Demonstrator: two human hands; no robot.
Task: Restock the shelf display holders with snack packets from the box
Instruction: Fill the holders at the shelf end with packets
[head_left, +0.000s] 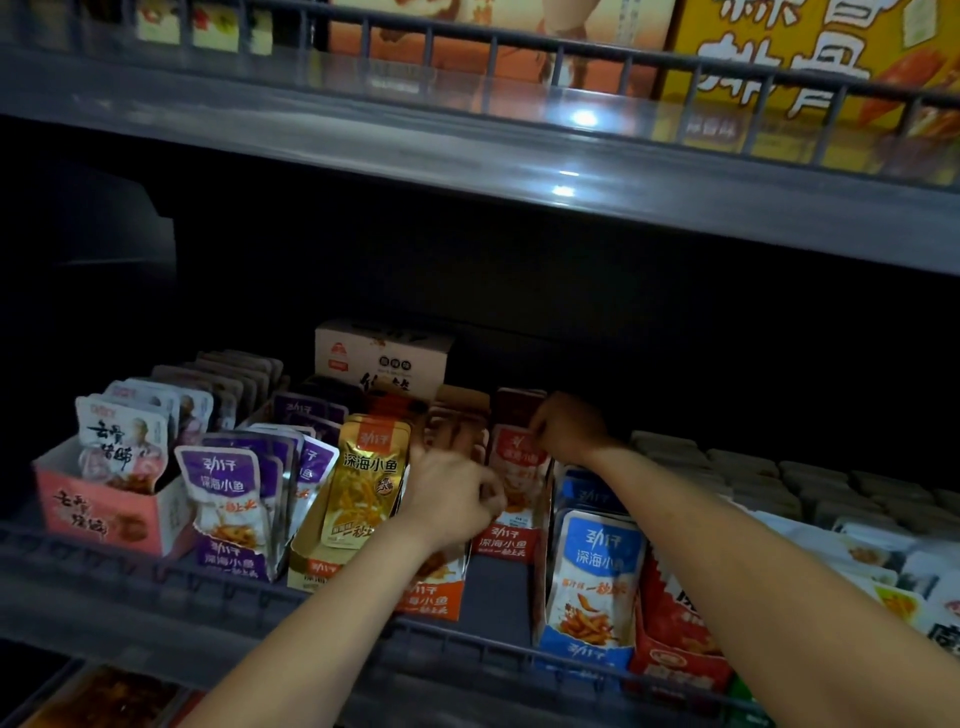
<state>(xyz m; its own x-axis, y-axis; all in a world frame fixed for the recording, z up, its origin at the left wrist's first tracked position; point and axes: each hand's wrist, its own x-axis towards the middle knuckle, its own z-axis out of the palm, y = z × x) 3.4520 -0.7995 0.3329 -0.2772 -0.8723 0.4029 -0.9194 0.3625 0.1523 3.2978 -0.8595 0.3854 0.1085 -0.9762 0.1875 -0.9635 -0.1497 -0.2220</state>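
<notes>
Hands both curled: right hand (566, 428) pinched top edge of red packets (519, 457), near gold packet (366, 483); left hand (452, 493) grip unclear. Packets looked light, floppy, slick; hold top seams.

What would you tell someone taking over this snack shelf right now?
Left hand: curled over the orange holder; too dim to tell whether it holds anything.
Right hand: pinching the top of the red packets.
Done: purple packets, gold packets and blue packets stand in holders.
Left: probably settle the red row, then check the white box behind for more.
</notes>
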